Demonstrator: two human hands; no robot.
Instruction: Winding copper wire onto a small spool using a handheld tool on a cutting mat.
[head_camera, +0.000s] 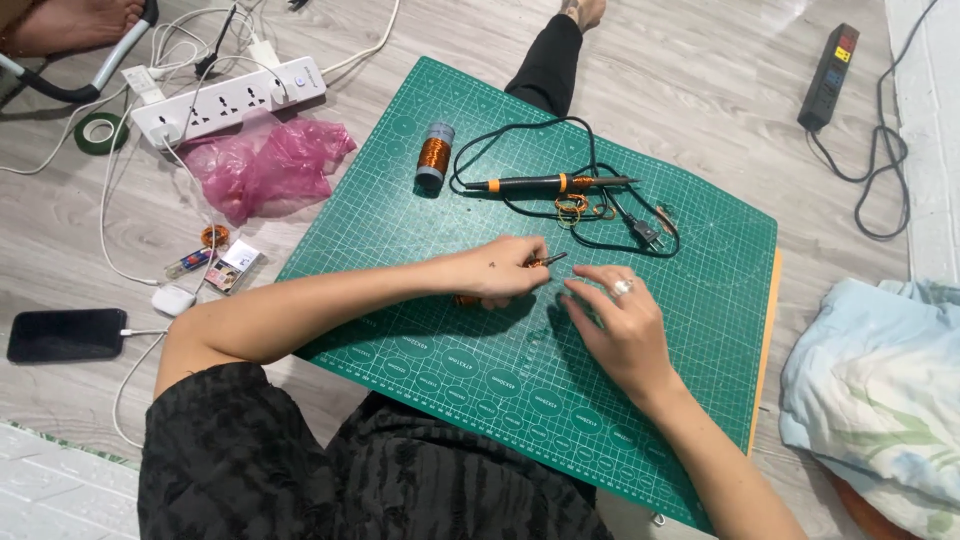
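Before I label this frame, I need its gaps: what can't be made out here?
All in the head view:
- Tool in the left hand: fingers cover it; only an orange-and-metal tip shows.
- Under the right hand: palm down on the green mat, it hides anything beneath.
- Small wire loops by the soldering iron: too small to count.
- Blue cloth: cut off by the right edge.

Home floor used as a hobby electronics bench: grey wood-look laminate flooring (700, 70), a person seated on it behind a green cutting mat (470, 190). On the mat, a soldering iron (545, 183) and a spool of copper wire (434, 155); beside it, a white power strip (228, 100), a charging phone (65, 334) and crumpled bedding (880, 380).
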